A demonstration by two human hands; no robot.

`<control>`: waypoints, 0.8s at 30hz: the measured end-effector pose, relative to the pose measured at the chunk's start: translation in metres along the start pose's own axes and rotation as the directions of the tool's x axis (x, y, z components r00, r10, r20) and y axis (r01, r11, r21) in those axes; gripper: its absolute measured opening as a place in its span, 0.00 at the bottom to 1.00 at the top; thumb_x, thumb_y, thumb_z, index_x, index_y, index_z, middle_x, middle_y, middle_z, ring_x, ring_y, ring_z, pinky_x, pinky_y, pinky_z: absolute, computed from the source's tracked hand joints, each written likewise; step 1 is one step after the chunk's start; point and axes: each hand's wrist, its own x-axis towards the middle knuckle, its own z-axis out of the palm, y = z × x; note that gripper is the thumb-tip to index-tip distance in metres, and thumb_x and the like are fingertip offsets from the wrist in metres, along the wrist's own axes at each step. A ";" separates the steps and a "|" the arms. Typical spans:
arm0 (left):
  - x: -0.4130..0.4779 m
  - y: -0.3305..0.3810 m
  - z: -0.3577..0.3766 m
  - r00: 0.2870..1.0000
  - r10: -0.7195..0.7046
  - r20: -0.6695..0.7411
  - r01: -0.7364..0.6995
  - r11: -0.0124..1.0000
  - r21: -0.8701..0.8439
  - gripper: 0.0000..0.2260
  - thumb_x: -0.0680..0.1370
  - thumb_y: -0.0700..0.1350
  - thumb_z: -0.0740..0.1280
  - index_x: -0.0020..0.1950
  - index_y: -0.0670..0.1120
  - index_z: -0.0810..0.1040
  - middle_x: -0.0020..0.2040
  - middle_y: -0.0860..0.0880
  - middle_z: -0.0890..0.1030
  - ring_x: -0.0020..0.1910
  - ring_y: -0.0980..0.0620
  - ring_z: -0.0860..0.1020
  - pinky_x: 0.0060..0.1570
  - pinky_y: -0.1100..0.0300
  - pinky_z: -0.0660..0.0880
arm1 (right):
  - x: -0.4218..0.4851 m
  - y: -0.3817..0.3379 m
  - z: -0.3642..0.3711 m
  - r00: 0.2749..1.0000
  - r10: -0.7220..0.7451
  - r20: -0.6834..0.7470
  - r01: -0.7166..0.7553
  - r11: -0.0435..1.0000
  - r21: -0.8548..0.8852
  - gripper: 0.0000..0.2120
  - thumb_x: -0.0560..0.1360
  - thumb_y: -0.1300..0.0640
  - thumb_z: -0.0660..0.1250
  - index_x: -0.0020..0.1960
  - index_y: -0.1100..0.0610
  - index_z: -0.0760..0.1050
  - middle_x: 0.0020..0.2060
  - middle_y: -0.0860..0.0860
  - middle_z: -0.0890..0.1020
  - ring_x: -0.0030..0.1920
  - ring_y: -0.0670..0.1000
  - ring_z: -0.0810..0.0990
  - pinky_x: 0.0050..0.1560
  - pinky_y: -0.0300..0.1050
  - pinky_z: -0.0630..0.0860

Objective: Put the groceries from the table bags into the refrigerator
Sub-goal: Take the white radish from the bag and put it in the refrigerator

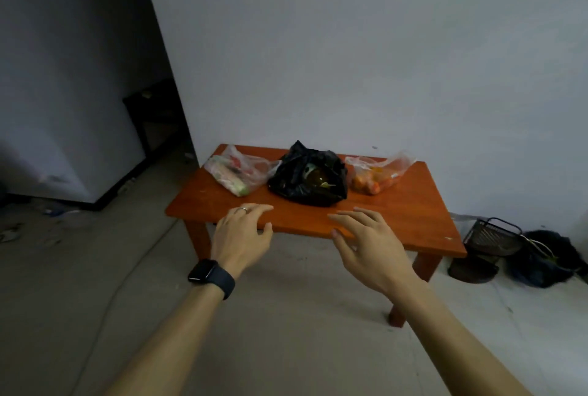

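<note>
A low orange wooden table [413, 204] stands against the white wall with three bags on it. On the left lies a clear bag [237, 173] with pale and green produce. A black bag [310, 177] in the middle gapes open over a dark round item. On the right a clear bag [377, 176] holds orange fruit. My left hand [241, 233] hovers over the table's front edge, fingers relaxed, holding nothing. My right hand [370, 243] is stretched out beside it, fingers spread and empty. Both hands are short of the bags.
A white appliance [60, 128], possibly the refrigerator, stands at the left on a dark base. A dark doorway with dark furniture [152, 115] lies between it and the wall. A wire basket [490, 236] and a dark bundle [547, 258] sit on the floor to the table's right.
</note>
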 end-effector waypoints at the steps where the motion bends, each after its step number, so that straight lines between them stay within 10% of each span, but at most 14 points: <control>1: 0.012 -0.014 0.002 1.000 -0.014 0.004 0.014 1.000 0.002 0.16 0.79 0.52 0.65 0.68 0.58 0.74 0.66 0.54 0.76 0.64 0.50 0.72 0.60 0.52 0.73 | 0.016 -0.004 0.012 1.000 -0.004 0.008 0.004 1.000 0.015 0.19 0.81 0.44 0.59 0.70 0.45 0.73 0.67 0.43 0.76 0.72 0.50 0.65 0.68 0.51 0.70; 24: 0.328 -0.271 0.095 0.915 -0.283 0.289 0.310 0.949 -0.052 0.16 0.79 0.55 0.64 0.67 0.59 0.73 0.67 0.51 0.74 0.61 0.49 0.75 0.53 0.51 0.77 | 0.366 -0.015 0.263 0.921 0.098 0.376 -0.138 0.987 0.080 0.25 0.81 0.42 0.59 0.76 0.46 0.63 0.72 0.47 0.71 0.73 0.52 0.64 0.69 0.47 0.66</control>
